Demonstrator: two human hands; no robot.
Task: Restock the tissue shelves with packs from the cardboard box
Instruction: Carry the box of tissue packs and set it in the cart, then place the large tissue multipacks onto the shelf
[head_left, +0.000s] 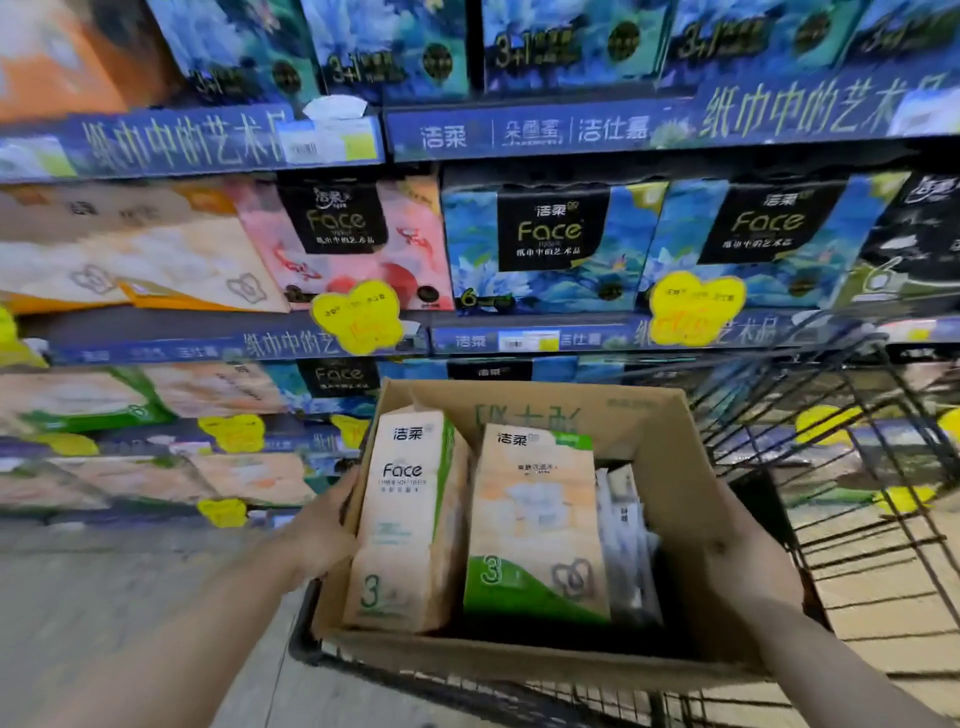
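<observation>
An open cardboard box (670, 431) sits low in the middle, on top of a black wire cart. Inside stand two orange and green tissue packs, one at the left (402, 519) marked Face and one in the middle (535, 525). Thin white packets (626, 540) lean at the box's right side. My left hand (322, 525) presses against the box's left outer wall. On the box's right outer wall rests my right hand (748, 556), fingers flat. Tissue shelves (519, 132) fill the view ahead.
The black wire cart (857, 467) extends to the right of the box. Shelves hold blue Face packs (550, 244), a pink pack (363, 239) and orange packs (130, 244). Yellow price tags (358, 314) hang on shelf edges. Grey floor lies at lower left.
</observation>
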